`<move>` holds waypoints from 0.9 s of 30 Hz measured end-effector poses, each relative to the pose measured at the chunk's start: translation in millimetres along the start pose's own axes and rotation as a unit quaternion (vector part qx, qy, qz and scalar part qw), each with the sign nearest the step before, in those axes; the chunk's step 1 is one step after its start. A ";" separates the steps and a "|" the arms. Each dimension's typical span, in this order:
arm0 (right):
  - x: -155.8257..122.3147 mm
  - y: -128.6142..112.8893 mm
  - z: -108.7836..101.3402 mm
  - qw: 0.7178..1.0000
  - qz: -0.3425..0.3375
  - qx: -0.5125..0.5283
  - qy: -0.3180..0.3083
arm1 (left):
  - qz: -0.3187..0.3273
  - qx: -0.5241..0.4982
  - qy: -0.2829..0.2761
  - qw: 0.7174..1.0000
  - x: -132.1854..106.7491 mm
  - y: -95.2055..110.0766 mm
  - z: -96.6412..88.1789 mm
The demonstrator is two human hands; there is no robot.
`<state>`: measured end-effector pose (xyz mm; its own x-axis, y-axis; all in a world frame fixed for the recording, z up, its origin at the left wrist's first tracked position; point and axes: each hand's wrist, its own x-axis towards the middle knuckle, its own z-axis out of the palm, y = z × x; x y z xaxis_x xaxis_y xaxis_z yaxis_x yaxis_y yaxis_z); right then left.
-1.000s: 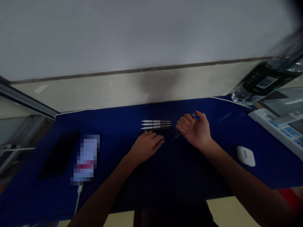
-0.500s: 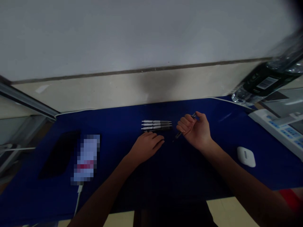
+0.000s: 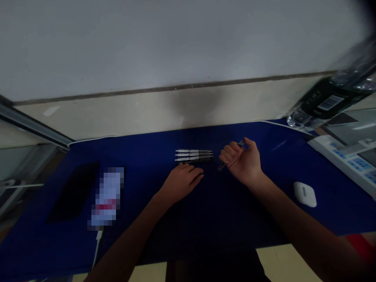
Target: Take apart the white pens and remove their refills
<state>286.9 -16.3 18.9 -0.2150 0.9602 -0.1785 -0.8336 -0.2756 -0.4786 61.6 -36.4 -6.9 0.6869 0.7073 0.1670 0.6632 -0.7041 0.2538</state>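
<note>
Three white-and-grey pens point(image 3: 190, 159) lie side by side on the blue tabletop point(image 3: 147, 156), their tips pointing right. Just below them my left hand point(image 3: 182, 181) rests palm down, fingers loosely stretched and the fingertips close to the lowest pen. A dark strip shows at those fingertips, too dim to make out. To the right of the row, my right hand point(image 3: 242, 162) is turned palm up with its fingers curled round a slim pen point(image 3: 221, 167). This pen slants, one end near my thumb and the other pointing down-left; its middle is hidden by my fingers.
A phone with a blurred screen point(image 3: 107, 196) lies at the left, a white cable point(image 3: 96, 248) plugged into it, beside a dark flat object point(image 3: 73, 192). At the right are a white earbud case point(image 3: 305, 194), a white device with blue buttons point(image 3: 346, 160) and a plastic bottle point(image 3: 326, 100).
</note>
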 end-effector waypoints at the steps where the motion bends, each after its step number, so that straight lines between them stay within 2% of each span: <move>1: -0.2 0.0 0.1 1.000 0.001 0.000 0.000 | -0.002 0.000 -0.003 1.000 0.0 0.1 0.0; 20: -1.1 -1.2 0.6 1.000 0.007 0.007 -0.008 | -0.014 -0.004 -0.011 1.000 0.2 0.1 0.7; 27: -2.3 -2.0 3.3 1.000 0.008 -0.011 -0.008 | -0.010 -0.004 0.006 1.000 -0.2 -0.6 0.8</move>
<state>287.3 -17.8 23.2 -0.2361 0.9563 -0.1723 -0.8186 -0.2912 -0.4951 61.3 -36.2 -7.9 0.6692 0.7225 0.1740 0.6749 -0.6889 0.2645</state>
